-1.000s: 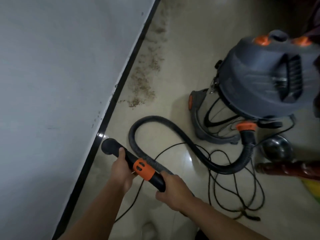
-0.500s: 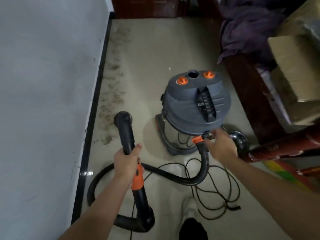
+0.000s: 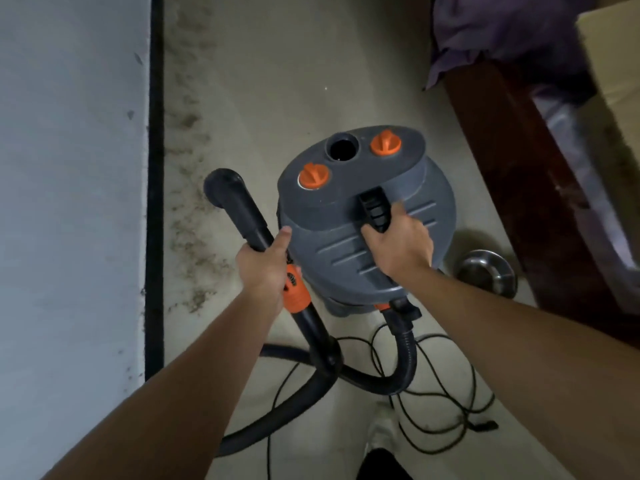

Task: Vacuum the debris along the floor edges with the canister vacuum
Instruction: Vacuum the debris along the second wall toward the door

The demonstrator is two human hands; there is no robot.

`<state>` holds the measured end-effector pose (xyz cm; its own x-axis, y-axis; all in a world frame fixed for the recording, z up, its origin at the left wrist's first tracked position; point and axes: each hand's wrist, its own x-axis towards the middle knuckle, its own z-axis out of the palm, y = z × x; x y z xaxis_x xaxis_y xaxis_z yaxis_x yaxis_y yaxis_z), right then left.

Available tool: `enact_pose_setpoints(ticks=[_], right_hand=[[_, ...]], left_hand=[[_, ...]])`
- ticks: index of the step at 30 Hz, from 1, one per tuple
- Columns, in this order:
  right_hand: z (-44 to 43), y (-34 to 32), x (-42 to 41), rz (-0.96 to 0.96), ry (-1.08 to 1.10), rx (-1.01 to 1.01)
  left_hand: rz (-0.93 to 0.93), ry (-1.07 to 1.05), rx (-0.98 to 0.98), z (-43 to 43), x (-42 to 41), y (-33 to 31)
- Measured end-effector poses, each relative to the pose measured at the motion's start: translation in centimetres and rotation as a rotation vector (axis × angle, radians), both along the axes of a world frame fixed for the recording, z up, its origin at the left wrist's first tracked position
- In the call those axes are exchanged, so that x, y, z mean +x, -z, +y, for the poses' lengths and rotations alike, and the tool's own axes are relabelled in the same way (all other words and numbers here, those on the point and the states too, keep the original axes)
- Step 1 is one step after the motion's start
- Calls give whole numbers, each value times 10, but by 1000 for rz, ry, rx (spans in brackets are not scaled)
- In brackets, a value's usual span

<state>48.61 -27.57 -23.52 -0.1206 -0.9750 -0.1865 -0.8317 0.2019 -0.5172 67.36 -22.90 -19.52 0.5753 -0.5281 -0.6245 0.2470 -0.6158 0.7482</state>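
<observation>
The canister vacuum stands on the pale floor, in the middle of the view, a little apart from the wall on the left. Its grey lid has two orange knobs and one round open port between them. The right hand is on the black carry handle on top of the lid, and its fingers are curled around this handle. The left hand grips the black wand just above the orange collar, with fingers closed around the tube. The open end of the wand points up and away, beside the vacuum. From the front of the canister a black ribbed hose goes down, bends on the floor and joins the lower end of the wand. A thin power cord lies in loose loops near the hose. Brown debris is scattered in a strip along the black baseboard. To the right of the vacuum is a metal bowl on the floor, near dark wooden furniture with a purple cloth on it.
</observation>
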Motion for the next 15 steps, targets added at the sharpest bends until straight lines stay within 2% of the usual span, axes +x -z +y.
enact_pose_setpoints(ticks=[7, 15], right_hand=[[-100, -2, 20, -3, -49, -30], [-203, 3, 50, 9, -10, -78]], left_hand=[[40, 26, 89, -85, -3, 15], [69, -50, 121, -170, 15, 41]])
